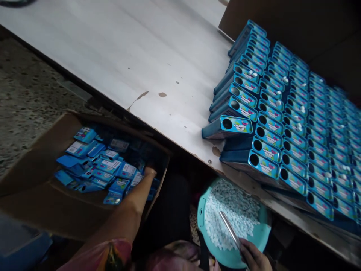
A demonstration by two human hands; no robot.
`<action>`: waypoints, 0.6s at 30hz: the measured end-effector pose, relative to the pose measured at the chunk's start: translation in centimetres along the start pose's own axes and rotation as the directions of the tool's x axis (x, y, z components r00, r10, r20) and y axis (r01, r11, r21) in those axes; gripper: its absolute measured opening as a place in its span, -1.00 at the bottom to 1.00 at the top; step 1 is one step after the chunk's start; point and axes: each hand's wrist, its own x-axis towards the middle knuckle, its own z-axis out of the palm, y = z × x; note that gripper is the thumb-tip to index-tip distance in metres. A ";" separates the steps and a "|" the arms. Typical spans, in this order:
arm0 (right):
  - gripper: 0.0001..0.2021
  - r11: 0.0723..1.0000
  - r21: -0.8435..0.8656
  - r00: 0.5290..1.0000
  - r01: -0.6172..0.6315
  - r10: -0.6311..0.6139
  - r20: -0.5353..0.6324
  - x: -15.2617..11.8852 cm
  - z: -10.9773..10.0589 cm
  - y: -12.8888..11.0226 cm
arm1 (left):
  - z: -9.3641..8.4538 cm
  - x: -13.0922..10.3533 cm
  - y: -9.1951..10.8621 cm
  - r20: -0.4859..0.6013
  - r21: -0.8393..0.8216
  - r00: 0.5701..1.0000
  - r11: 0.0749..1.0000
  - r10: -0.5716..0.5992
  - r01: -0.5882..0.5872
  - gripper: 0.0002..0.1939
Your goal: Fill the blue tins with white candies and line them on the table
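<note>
My left hand (150, 170) reaches down into the right side of a cardboard box (31, 188), among small blue tin-like boxes (109, 164). Its fingers are lost in shadow, so their grip does not show. My right hand (252, 253) is closed around a slim, shiny metal tube (229, 226). The tube slants over a turquoise basin (201, 214) filled with small white candies (228, 210). Both the basin and the cardboard box sit below the table edge.
On the white table (158, 67), rows of upright blue tins (296, 139) labelled "Caramelo Macizo" have round holes in their tops. One tin (228, 126) juts out of line. A large brown carton (282, 22) stands behind. A blue object (25, 244) lies lower left.
</note>
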 end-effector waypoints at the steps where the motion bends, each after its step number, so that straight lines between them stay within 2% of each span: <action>1: -0.60 1.000 0.000 1.000 0.002 -0.002 0.009 0.2 0.1 0.0 | -0.4 -0.6 -0.1 -0.042 -0.075 0.999 0.997 -0.034 0.031 -0.66; 4: -0.61 0.997 -0.046 0.997 0.068 -0.066 0.028 0.9 0.1 0.6 | -2.8 -3.3 -0.7 -0.126 -0.309 0.986 0.949 -0.113 0.069 -0.65; 7: -0.62 0.961 -0.199 0.981 0.194 -0.195 0.015 2.1 -0.4 1.6 | -6.3 -7.3 -0.7 -0.131 -0.529 0.987 0.848 -0.089 0.006 -0.68; 10: -0.63 0.848 -0.438 0.944 0.298 -0.329 0.006 3.6 -1.4 2.7 | -9.0 -12.5 0.4 -0.009 -0.830 1.000 0.558 0.016 -0.017 -0.70; 11: -0.63 0.799 -0.513 0.931 0.313 -0.365 0.000 4.0 -2.0 3.0 | -9.3 -14.4 1.0 0.046 -0.884 0.997 0.467 0.067 0.010 -0.70; 12: -0.64 0.749 -0.578 0.917 0.322 -0.399 -0.006 4.3 -2.6 3.2 | -9.4 -16.4 1.6 0.099 -0.905 0.988 0.423 0.117 0.040 -0.68; 14: -0.62 0.652 -0.682 0.878 0.330 -0.477 -0.031 4.3 -4.0 3.4 | -8.7 -20.1 2.6 0.181 -0.874 0.963 0.481 0.200 0.064 -0.61; 16: -0.58 0.577 -0.747 0.832 0.330 -0.551 -0.057 3.6 -5.3 3.3 | -7.3 -23.3 3.0 0.262 -0.787 0.933 0.615 0.248 0.057 -0.54; 18: -0.57 0.563 -0.762 0.812 0.321 -0.577 -0.084 3.0 -5.8 2.9 | -5.8 -25.7 3.0 0.339 -0.638 0.911 0.769 0.236 0.038 -0.55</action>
